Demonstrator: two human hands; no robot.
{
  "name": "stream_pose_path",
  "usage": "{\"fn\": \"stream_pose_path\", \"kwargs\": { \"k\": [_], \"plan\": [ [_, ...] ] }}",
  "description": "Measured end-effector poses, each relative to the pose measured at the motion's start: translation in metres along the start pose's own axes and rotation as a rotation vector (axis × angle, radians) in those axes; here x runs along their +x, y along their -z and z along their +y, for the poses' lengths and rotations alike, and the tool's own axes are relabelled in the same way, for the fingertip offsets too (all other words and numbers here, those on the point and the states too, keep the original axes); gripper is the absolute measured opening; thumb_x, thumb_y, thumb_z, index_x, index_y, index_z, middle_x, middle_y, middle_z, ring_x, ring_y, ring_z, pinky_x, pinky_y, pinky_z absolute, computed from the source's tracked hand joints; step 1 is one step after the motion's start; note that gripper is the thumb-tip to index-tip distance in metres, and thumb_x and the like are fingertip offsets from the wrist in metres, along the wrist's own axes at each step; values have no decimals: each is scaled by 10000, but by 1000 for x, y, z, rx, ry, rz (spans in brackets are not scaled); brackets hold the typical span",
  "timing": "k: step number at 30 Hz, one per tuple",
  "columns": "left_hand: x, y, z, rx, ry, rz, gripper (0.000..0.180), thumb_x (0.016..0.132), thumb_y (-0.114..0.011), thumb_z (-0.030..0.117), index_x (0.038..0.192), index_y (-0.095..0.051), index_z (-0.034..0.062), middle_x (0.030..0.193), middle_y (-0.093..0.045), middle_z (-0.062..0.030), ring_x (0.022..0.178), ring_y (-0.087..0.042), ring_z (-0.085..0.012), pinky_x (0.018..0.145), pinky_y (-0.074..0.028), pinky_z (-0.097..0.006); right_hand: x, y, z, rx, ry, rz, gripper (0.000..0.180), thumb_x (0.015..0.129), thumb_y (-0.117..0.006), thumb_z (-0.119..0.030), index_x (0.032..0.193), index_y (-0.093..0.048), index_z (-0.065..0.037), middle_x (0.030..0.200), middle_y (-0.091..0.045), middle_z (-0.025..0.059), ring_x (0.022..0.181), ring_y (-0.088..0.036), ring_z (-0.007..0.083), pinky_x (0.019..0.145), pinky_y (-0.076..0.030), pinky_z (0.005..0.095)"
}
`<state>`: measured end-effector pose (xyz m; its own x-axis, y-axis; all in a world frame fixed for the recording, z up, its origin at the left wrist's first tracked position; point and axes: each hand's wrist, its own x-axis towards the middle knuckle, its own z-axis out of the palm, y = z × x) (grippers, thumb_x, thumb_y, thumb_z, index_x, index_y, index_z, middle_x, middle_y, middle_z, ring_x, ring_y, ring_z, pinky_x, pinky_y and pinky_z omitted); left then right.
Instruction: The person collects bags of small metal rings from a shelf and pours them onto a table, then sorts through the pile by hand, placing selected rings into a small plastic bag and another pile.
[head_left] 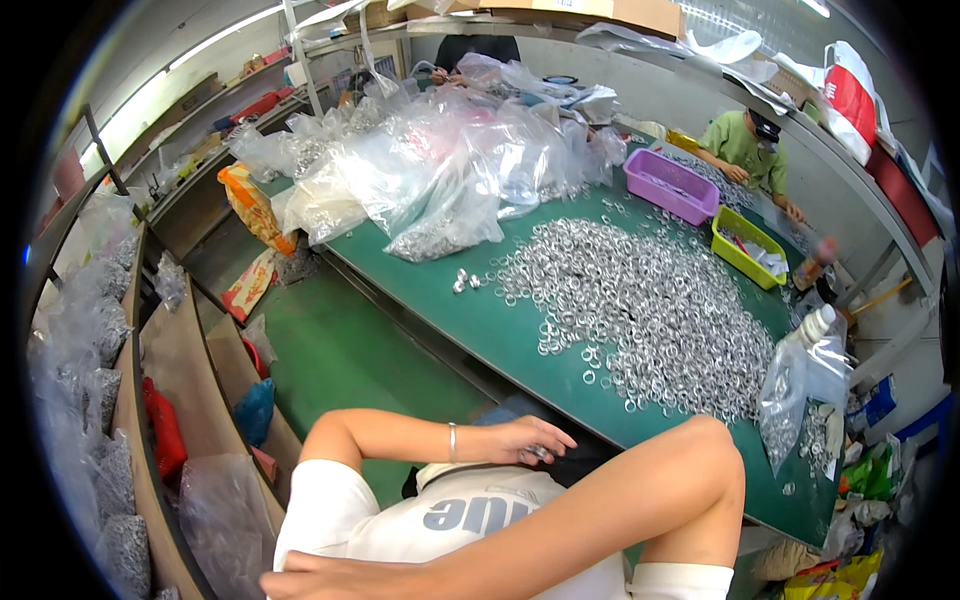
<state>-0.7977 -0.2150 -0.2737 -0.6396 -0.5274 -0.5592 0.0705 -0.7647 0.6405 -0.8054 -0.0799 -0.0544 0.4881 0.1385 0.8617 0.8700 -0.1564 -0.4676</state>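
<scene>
While the right hand [330, 580] lies at lower left, its grip indeterminable, the left hand [525, 440], lower centre, has its grip curled around rings [540, 453]; loosening it could drop them. Beyond, the ring pile [640, 310], right of centre, could spill off the bench [470, 310] if elbowed.

Beyond the left fingers [545, 430], silvery metal rings [640, 310] dot a plain dark-green tabletop [480, 330]; farther off are a purple rectangular plastic basket [662, 199] and a lime-green plastic basket [741, 262]. Below the fingers, a white T-shirt [390, 530] bears blue-grey lettering [470, 516].
</scene>
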Motion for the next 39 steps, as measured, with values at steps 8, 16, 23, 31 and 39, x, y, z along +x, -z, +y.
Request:
{"fn": "stream_pose_path", "kwargs": {
  "k": [8, 16, 23, 31, 39],
  "plan": [
    [-32, -4, -1, 117, 50, 60, 235, 854, -595, 49, 1083, -618, 1, 859, -602, -21, 706, -538, -78, 461, -350, -172, -44, 52, -205, -951, -875, -636, 152, 767, -575, -151, 784, -554, -1, 788, -488, 78, 773, -474, 242, 703, -390, 349],
    [-37, 7, 12, 114, 117, 114, 229, 862, -555, 37, 1078, -620, -5, 841, -615, -36, 680, -562, -84, 449, -361, -170, -86, -48, -255, -615, -521, -397, 131, 684, -578, -157, 772, -604, -63, 750, -556, 88, 729, -531, 226, 655, -405, 388],
    [-23, 5, 27, 254, 35, 65, 197, 871, -577, 81, 1042, -643, 9, 804, -610, -24, 634, -537, -66, 459, -344, -172, -106, -53, -252, -559, -409, -100, 66, 735, -582, -120, 738, -587, -54, 762, -562, 96, 708, -528, 246, 634, -404, 381],
    [81, 7, 44, 1123, -791, 346, 197, 781, -691, 145, 956, -676, 55, 711, -627, -87, 620, -603, -191, 565, -481, -332, -301, 59, -119, -1106, -1473, 707, 273, 846, -592, -224, 1011, -604, -7, 1014, -611, 146, 918, -554, 345, 851, -419, 368],
    [119, -18, 56, 1480, -884, 522, 127, 782, -663, 173, 884, -659, 96, 776, -586, -71, 678, -616, -287, 574, -491, -394, -441, 21, -66, -397, -1605, 1545, 616, 921, -504, -426, 1254, -470, 91, 1285, -500, 235, 1199, -480, 297, 1018, -339, 340]
  ]
}}
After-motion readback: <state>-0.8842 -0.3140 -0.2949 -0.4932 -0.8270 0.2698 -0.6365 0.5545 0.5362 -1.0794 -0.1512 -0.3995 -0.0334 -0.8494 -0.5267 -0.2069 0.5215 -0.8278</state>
